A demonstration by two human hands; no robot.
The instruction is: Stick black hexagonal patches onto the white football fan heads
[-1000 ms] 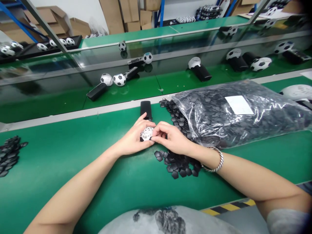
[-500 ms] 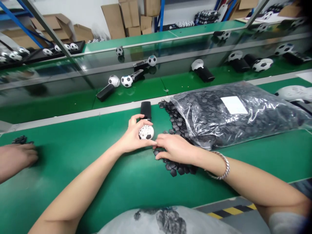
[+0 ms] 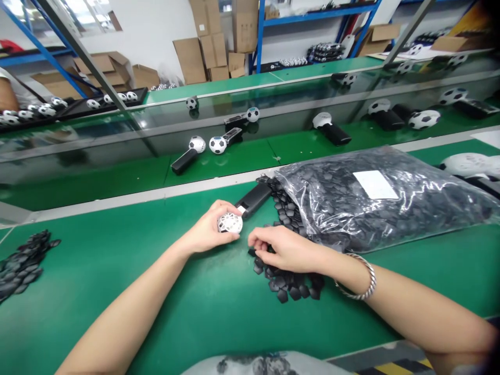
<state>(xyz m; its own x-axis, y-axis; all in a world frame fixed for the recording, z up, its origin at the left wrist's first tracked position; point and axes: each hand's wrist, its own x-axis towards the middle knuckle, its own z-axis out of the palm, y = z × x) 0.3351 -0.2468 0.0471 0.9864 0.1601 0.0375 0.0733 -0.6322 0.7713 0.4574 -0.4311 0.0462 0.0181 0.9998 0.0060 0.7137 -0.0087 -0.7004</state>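
Left fingers: closed around the white ball [image 3: 229, 223], thumb on the near side and fingers on the far side, the openwork face showing between them; the left hand [image 3: 207, 229] is gripping it just above the green worktop [image 3: 164, 302]
Right fingers: curled inward at the near edge of the spilled pieces; whether the right hand [image 3: 285, 250] pinches a piece cannot be told
Black handle [image 3: 253, 200]: just beyond the ball, seemingly joined to it, slanting far and right toward the pieces
Black pieces [image 3: 283, 296]: thin, many five-sided, loose beneath and around the right hand
Step in hand, as judged: the ball is held for working on while the right hand is at the supply of pieces
Next move, as judged: calls for a firm left grip and a light fingertip pinch to part one piece from its neighbours
Plastic bag [image 3: 336, 208]: to the right, full of dark pieces, with a white label [image 3: 375, 185]
Bracelet [image 3: 369, 284]: silver, twisted, on the right wrist
Second pile [image 3: 23, 268]: black pieces at far left of the worktop
Green channel [image 3: 152, 174]: beyond the worktop, bearing soccer-patterned balls with black handles
Background: cardboard boxes [image 3: 191, 62] and blue shelving [image 3: 312, 18]
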